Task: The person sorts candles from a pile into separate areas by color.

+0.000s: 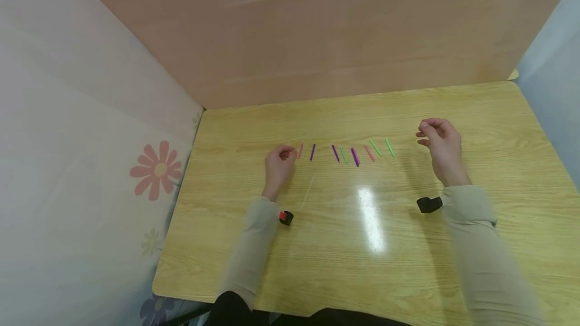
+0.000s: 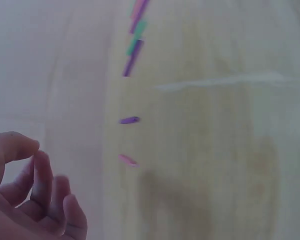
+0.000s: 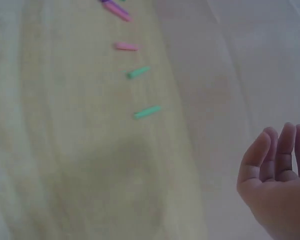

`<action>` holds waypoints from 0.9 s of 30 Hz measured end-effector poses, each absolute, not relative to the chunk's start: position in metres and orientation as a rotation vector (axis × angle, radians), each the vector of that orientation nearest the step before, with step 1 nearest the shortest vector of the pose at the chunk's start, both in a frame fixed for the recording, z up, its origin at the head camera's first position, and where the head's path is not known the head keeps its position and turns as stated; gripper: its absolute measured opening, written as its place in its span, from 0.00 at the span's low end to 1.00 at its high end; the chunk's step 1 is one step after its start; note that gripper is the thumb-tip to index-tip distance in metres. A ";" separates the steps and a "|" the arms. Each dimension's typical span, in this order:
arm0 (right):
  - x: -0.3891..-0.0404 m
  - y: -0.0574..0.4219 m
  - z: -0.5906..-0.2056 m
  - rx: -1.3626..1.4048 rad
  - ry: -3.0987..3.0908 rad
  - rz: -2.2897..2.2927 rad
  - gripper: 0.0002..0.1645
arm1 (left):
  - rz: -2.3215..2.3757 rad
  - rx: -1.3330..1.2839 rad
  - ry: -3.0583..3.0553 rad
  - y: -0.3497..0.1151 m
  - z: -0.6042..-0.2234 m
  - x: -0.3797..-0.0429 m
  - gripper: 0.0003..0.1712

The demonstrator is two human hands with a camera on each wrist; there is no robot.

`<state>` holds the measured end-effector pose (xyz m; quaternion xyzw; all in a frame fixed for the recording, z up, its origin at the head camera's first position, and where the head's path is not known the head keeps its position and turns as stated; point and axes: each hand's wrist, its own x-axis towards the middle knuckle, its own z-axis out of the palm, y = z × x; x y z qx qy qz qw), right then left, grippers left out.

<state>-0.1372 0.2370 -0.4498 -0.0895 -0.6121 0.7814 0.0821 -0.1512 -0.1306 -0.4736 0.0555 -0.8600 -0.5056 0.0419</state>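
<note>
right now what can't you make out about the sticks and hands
- Left hand, head view: fingertips curl under, so whether they touch the pink stick is hidden.
- Left wrist view: blur smears the far sticks together, and the top edge cuts them off.
- Right wrist view: the right hand is cut by the edge; its thumb is unseen.

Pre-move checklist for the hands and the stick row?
1. Left hand free of load: ok, fingers loosely curled, holding nothing.
2. Right hand free: ok, raised to the right of the row, holding nothing.
3. Pink stick nearest left hand reachable: ok, just beside the fingertips, not touched.
4. Rightmost green stick clear of neighbours: ok, apart from the next green stick.
5. Sticks lying flat on the table: ok.
6. Whether the middle sticks touch one another: cannot tell.
</note>
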 end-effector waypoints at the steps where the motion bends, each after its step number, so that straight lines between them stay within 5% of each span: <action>1: -0.137 0.237 -0.455 -0.299 -1.879 2.322 0.10 | -1.534 0.183 -2.667 -0.129 -0.478 -0.151 0.10; 7: -0.135 0.236 -0.477 -0.433 -2.248 2.114 0.11 | -1.519 0.283 -2.757 -0.118 -0.496 -0.151 0.09; 27: -0.146 0.230 -0.501 -0.255 -2.936 1.541 0.28 | -1.424 0.434 -2.881 -0.096 -0.511 -0.154 0.12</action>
